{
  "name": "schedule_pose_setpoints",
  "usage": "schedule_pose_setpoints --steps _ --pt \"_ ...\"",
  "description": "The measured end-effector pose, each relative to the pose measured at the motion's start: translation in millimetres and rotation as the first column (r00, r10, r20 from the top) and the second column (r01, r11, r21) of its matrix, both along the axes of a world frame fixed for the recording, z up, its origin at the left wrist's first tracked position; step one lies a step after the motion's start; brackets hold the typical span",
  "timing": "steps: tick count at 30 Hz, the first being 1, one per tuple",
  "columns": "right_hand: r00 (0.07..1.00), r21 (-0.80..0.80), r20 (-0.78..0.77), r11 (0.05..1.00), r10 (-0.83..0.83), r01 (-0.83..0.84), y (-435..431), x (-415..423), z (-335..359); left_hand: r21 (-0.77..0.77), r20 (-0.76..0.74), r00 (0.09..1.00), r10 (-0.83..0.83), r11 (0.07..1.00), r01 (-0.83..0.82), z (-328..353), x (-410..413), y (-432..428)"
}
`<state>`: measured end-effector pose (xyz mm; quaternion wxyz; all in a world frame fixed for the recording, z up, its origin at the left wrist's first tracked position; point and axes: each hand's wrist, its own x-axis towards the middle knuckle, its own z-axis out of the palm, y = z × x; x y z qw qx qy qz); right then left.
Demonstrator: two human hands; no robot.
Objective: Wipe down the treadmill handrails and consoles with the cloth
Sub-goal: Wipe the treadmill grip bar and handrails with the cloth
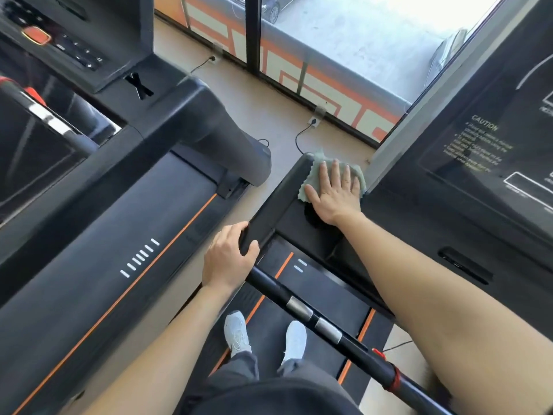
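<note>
Gym floor [239, 100], tan, ran up to a low window [359, 40] that showed bright daylight and parked cars outside. At the left stood a neighbouring treadmill [119, 250], dark, with an orange stripe and white dashes along its deck. At the right rose the console [478, 175] of the treadmill in use, a large black panel with white caution text too small to read. Below it lay the belt [314, 298], edged with orange lines.

A flat black side rail [278, 202] reached back from the console's left corner. A round handrail [359, 351] with two silver sensor plates ran on from it toward the viewer.

Two bare forearms reached forward. The left hand [229, 259] had a closed grip on the near end of the side rail, with fingers and thumb curled round it. The right hand [336, 196] had no grip at all: it lay flat, fingers straight and spread, and pressed the cloth [311, 178] down. This pale green cloth sat on the ledge between the side rail and the console.

Two pale shoes [236, 330] stood on the belt. A wall socket [313, 121] with a black cable sat under the window.
</note>
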<state>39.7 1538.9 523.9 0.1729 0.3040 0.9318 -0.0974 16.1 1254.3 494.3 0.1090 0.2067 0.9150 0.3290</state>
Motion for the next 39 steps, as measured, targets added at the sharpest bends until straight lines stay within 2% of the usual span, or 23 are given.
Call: schedule_pose_setpoints --steps 2,5,11,22,26,32,39 --pt "0.998 0.009 0.047 0.999 -0.043 0.042 -0.4 7.7 1.9 -0.001 -0.004 1.000 0.008 1.000 -0.008 -0.3 0.4 1.5" --pt "0.998 0.027 0.061 1.000 -0.015 0.014 -20.1 20.4 0.7 -0.003 -0.008 1.000 0.017 1.000 -0.017 1.2 1.2 2.4" --pt "0.985 -0.044 0.020 0.985 0.169 -0.168 -48.4 47.2 2.9 -0.001 -0.007 1.000 0.024 1.000 -0.024 4.8 1.9 3.2" --pt "0.885 0.001 -0.126 0.892 0.448 -0.451 -106.2 73.7 -14.9 0.001 -0.001 1.000 0.031 1.000 -0.031 7.5 3.0 2.6" --pt "0.922 -0.068 -0.155 0.928 0.354 -0.368 -77.3 33.1 -7.8 -0.007 0.006 0.999 0.033 0.999 -0.033 9.1 3.8 3.1" --pt "0.984 0.007 -0.072 0.986 0.166 -0.165 -31.7 4.7 -9.2 -0.011 0.005 1.000 0.022 1.000 -0.022 9.7 4.9 1.7" --pt "0.999 0.090 0.035 0.996 -0.025 0.021 -29.7 26.2 -3.9 0.000 0.010 1.000 0.015 1.000 -0.015 10.5 3.7 1.8"
